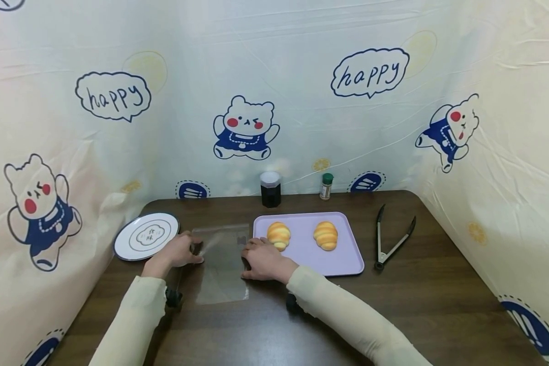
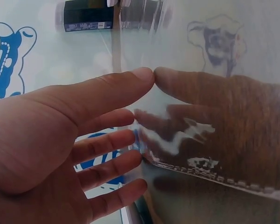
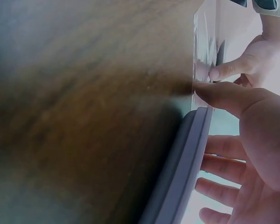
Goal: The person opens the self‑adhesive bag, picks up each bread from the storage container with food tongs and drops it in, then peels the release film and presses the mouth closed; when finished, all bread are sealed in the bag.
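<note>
A clear plastic bag (image 1: pixel 224 269) lies flat on the brown table. At its left edge is my left hand (image 1: pixel 181 250), beside the white plate (image 1: pixel 132 239). In the left wrist view the thumb and fingertips (image 2: pixel 142 73) touch the plastic, the fingers fairly straight and spread apart. My right hand (image 1: pixel 266 260) rests at the bag's right edge. From the right wrist view, its thumb (image 3: pixel 224 95) touches down by the bag's edge, and its extended fingers reach over the rim of the lilac tray (image 1: pixel 320 264). Neither hand grips anything.
Two croissant-like breads, a left one (image 1: pixel 279 235) and a right one (image 1: pixel 326 236), sit on the tray. Black-tipped tongs (image 1: pixel 384 254) lie spread to its right. Behind stand a dark jar (image 1: pixel 271 190) with a white lid and a small green-capped bottle (image 1: pixel 326 188). A printed cloth surrounds the table.
</note>
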`<state>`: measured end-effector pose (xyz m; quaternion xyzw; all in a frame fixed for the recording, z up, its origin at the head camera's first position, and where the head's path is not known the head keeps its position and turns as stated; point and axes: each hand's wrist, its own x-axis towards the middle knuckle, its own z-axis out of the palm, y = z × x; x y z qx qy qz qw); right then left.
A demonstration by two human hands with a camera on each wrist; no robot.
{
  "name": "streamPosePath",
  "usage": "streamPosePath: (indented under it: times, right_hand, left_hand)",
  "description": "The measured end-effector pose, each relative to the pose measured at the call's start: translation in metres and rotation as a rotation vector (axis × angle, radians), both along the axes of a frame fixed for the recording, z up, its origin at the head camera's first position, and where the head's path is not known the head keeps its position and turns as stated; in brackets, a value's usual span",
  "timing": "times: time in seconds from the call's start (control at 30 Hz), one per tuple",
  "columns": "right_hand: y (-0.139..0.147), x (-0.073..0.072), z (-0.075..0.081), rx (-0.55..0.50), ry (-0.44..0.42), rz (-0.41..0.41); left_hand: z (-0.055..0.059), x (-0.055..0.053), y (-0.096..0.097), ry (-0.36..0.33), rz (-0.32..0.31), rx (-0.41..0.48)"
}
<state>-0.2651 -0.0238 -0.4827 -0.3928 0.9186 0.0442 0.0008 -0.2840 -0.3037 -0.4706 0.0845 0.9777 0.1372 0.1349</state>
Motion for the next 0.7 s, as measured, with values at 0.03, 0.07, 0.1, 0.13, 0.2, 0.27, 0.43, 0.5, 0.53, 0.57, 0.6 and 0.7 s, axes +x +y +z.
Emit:
streamPosePath:
  times: [0.03,0.07,0.1,0.13,0.2,0.27,0.43,0.5,0.53,0.57,0.6,0.7]
  right_hand:
    - [0.0000,-0.0002,-0.0007,-0.002,0.005,-0.002]
    - [0.0000,0.0001,-0.0006,-0.005,0.010,-0.002]
    - [-0.0001,-0.0001,-0.0007,-0.011,0.015,0.001]
    - [-0.0001,-0.0004,-0.0009,-0.018,0.021,0.003]
    - [-0.0003,-0.0009,-0.0008,-0.031,0.035,0.005]
    - [-0.0005,-0.0012,-0.0007,-0.037,0.043,0.001]
    - [-0.0008,-0.0004,-0.0005,-0.028,0.066,-0.009]
    - [-0.0013,0.0004,0.0000,-0.033,0.079,0.000]
    - [-0.0016,0.0008,0.0004,-0.037,0.085,0.006]
    - [-0.0018,0.0013,0.0009,-0.041,0.087,0.012]
    - [-0.0020,0.0015,0.0010,-0.046,0.086,0.016]
    - [-0.0017,0.0024,0.0019,-0.065,0.067,0.027]
  left_hand:
    - [0.0003,0.0003,0.0005,0.002,0.001,0.001]
    - [0.0008,0.0004,0.0010,0.005,0.000,0.000]
    - [0.0010,0.0003,0.0018,0.007,0.003,0.002]
    - [0.0013,0.0002,0.0025,0.003,0.012,0.008]
    - [0.0013,-0.0004,0.0036,-0.002,0.020,0.018]
    - [0.0014,-0.0010,0.0042,-0.004,0.029,0.021]
    - [-0.0001,-0.0010,0.0036,0.038,0.009,0.008]
    - [-0.0005,-0.0003,0.0037,0.060,-0.005,0.009]
    - [-0.0008,0.0001,0.0040,0.066,-0.011,0.014]
    - [-0.0008,0.0004,0.0042,0.068,-0.013,0.021]
    - [-0.0008,0.0009,0.0044,0.065,-0.009,0.028]
    - [-0.0005,0.0019,0.0046,0.050,-0.001,0.043]
